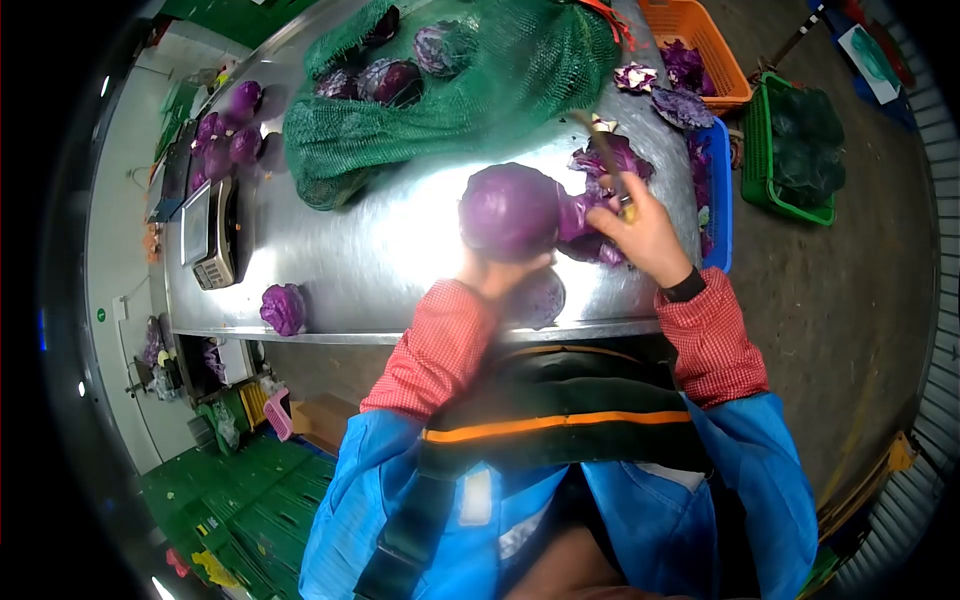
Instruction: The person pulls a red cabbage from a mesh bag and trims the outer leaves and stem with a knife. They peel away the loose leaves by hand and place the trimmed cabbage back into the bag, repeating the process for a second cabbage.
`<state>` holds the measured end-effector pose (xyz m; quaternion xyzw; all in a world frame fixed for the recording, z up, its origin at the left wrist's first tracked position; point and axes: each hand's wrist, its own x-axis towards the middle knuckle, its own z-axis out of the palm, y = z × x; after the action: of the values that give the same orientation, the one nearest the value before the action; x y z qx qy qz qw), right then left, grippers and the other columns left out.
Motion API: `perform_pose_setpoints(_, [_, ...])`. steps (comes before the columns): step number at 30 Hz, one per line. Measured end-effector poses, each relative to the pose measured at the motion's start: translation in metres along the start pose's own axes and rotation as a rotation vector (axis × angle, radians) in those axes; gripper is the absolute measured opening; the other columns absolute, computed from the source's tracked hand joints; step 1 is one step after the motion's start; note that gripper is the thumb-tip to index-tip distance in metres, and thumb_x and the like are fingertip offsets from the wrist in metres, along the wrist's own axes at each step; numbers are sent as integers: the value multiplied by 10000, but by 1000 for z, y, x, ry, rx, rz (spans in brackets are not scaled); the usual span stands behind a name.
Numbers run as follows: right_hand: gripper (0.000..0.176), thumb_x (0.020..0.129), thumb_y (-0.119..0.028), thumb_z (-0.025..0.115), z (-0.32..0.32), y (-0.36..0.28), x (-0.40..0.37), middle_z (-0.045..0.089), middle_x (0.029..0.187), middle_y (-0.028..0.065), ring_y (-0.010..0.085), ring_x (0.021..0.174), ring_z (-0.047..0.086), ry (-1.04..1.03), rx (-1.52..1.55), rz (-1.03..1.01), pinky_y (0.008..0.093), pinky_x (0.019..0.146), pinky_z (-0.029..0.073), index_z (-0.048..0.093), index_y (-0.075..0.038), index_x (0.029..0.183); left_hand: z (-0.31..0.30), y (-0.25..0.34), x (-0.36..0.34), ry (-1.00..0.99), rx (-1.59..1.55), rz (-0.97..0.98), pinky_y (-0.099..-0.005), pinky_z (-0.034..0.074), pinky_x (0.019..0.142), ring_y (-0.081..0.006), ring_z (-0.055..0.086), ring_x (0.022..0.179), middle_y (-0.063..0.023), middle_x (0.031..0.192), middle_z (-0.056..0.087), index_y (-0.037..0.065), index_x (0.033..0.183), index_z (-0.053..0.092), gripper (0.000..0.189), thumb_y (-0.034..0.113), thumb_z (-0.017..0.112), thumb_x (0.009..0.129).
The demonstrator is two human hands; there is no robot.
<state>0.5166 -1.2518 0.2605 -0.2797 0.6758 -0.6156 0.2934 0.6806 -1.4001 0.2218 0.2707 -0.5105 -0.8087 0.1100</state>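
Observation:
A large red cabbage [510, 212] rests in my left hand [502, 275], whose fingers curl around its underside just above the steel table [370, 260]. My right hand [648, 232] is closed on a knife [606, 158] with a yellowish handle, its blade pointing up and away from me. Beside the cabbage, a loose purple leaf [578, 216] reaches to my right thumb. Trimmed leaves [618, 155] are heaped behind the blade. Under my left hand, a purple leaf [538, 298] lies near the table's front edge.
A green mesh sack [460, 115] with several cabbages covers the table's far side. Leaf-filled orange [700, 35] and blue crates [722, 190] flank the right edge; a green crate [790, 205] stands beyond. At left are a scale [213, 270], several cabbages [215, 150] and one small cabbage [284, 309].

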Motion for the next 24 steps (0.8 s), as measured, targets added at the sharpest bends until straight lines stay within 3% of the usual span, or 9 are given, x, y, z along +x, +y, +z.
perform_pose_setpoints(3, [262, 840, -168, 714, 11, -18, -7, 644, 737, 29, 118, 659, 617, -192, -351, 4, 292, 602, 494, 592, -26, 1023, -7, -1, 0, -188, -640, -169, -570, 566, 830, -389, 497, 1257, -222, 1434, 411, 133, 1434, 379, 728, 654, 331, 928])
perform_pose_setpoints(7, [145, 852, -90, 683, 10, 13, 12, 606, 710, 25, 72, 647, 567, 24, 50, 1, 252, 595, 462, 601, -4, 933, -11, -3, 4, -407, -1205, -358, -609, 543, 845, -421, 381, 1341, -258, 1504, 271, 117, 1469, 325, 669, 556, 375, 966])
perform_pose_setpoints(8, [109, 863, -79, 661, 7, 17, 20, 604, 692, 46, 95, 637, 584, 71, -123, -3, 281, 582, 465, 594, -5, 905, -14, -5, 5, -551, -1304, -435, -621, 536, 847, -433, 332, 1370, -267, 1523, 219, 117, 1482, 303, 669, 538, 391, 970])
perform_pose_setpoints(9, [190, 871, -207, 639, 4, 38, 30, 655, 731, 157, 292, 655, 665, 148, -289, -38, 380, 593, 497, 582, -29, 904, -15, -7, 5, -624, -1337, -429, -642, 508, 870, -463, 323, 1362, -292, 1520, 196, 118, 1495, 260, 725, 585, 376, 953])
perform_pose_setpoints(11, [194, 873, -224, 634, -5, 60, 48, 654, 735, 168, 315, 671, 666, 311, -564, -17, 403, 596, 494, 577, -40, 898, -10, -9, 5, -778, -1400, -408, -683, 453, 915, -523, 303, 1347, -340, 1512, 150, 120, 1520, 175, 839, 677, 345, 917])
perform_pose_setpoints(16, [630, 857, -393, 693, 0, 1, 11, 620, 748, 58, 174, 646, 606, -24, -275, 76, 332, 605, 479, 424, -121, 1358, -2, 14, -12, -302, -593, -165, -648, 522, 851, -422, 399, 1324, -199, 1535, 220, 162, 1493, 265, 742, 643, 345, 934])
perform_pose_setpoints(19, [601, 933, -409, 618, 23, 36, -2, 585, 772, 27, 87, 574, 538, -174, 110, -134, 258, 519, 447, 409, -67, 1382, -3, 30, -24, -203, -326, -168, -621, 539, 845, -382, 401, 1334, -150, 1545, 215, 190, 1523, 172, 786, 651, 377, 920])
perform_pose_setpoints(21, [577, 972, -519, 478, 6, 15, -2, 555, 722, 14, 51, 445, 430, -341, 362, 304, 205, 389, 343, 444, -70, 1332, -13, 44, -36, -272, -14, -100, -567, 516, 914, -348, 376, 1352, -172, 1526, 200, 198, 1538, 77, 993, 429, 719, 817])
perform_pose_setpoints(24, [648, 967, -633, 356, 15, 45, 12, 546, 677, 15, 52, 404, 365, -440, 698, 573, 186, 347, 281, 483, -85, 1290, -29, 34, -21, -155, 445, 146, -448, 451, 1028, -302, 402, 1323, -172, 1485, 250, 152, 1539, 71, 1195, 264, 875, 661])
